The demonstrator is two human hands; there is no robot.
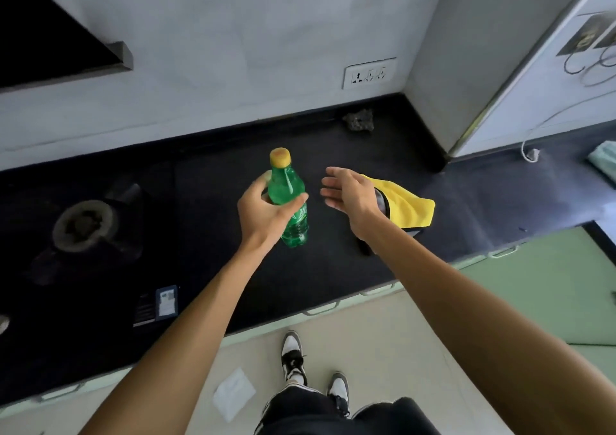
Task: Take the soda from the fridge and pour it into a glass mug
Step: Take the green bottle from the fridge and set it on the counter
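Observation:
A green plastic soda bottle point(287, 187) with a yellow cap stands upright over the dark countertop point(206, 261). My left hand point(263, 216) is wrapped around its middle. My right hand point(350, 192) hovers just right of the bottle, fingers spread, holding nothing. Behind my right wrist something that looks like a glass mug point(383, 204) shows only partly, half hidden by the hand and the yellow cloth point(408, 209). The fridge point(546, 77) stands at the far right.
A gas burner point(83, 224) sits on the counter at the left, a small dark box point(156, 304) near the front edge. A wall socket point(370, 72) and a dark scrubber point(358, 120) are at the back. My shoes and a paper scrap point(233, 393) are on the floor.

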